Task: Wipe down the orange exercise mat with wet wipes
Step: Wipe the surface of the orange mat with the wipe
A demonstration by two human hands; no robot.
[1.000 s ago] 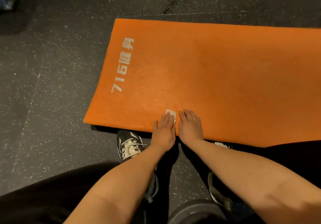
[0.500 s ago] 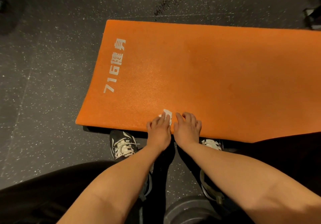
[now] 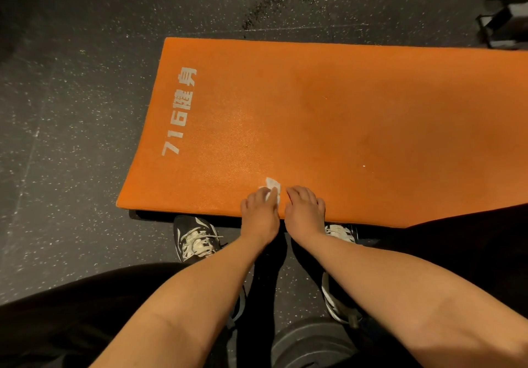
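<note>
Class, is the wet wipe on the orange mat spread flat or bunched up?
Bunched up: the wet wipe shows only as a small crumpled wad under the left hand.

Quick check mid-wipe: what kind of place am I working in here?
Most likely a gym: speckled black floor, an orange exercise mat printed with 716 and Chinese characters, and what looks like a weight plate.

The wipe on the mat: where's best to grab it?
Probably the wipe by its far end, which pokes out past the left hand; the rest is covered. Pinch from above, since it lies flat on the mat.
</note>
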